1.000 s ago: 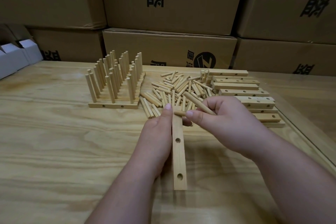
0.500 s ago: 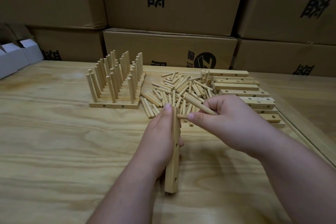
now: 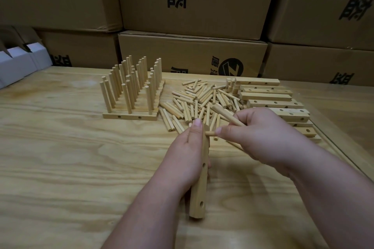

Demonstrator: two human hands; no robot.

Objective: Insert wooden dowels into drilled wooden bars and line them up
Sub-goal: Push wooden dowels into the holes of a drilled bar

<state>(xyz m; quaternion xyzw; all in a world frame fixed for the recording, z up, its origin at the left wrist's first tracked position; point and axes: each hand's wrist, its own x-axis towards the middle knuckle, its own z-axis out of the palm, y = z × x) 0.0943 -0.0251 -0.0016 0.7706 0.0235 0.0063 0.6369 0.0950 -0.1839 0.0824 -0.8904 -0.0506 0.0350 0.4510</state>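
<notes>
My left hand [image 3: 187, 153] grips a drilled wooden bar [image 3: 199, 192], turned on its side with its holes facing right and its far end lifted. My right hand [image 3: 257, 133] pinches a dowel [image 3: 210, 133] whose tip points at the bar's far end, close to it. A second dowel [image 3: 227, 116] sticks out of the same hand, up and to the left. Loose dowels [image 3: 200, 101] lie piled beyond the hands. Finished bars with upright dowels [image 3: 131, 89] stand lined up at the left. Empty drilled bars [image 3: 271, 99] are stacked at the right.
Everything sits on a plywood table [image 3: 60, 157] whose right edge [image 3: 344, 159] runs diagonally near my right forearm. Cardboard boxes [image 3: 192, 54] are stacked along the table's far side. White folded cartons [image 3: 18, 60] sit at the far left.
My left hand rolled the bar from lying flat, holes up, onto its side with the holes facing right. My right hand brought the dowel's tip a little nearer the bar's far end.
</notes>
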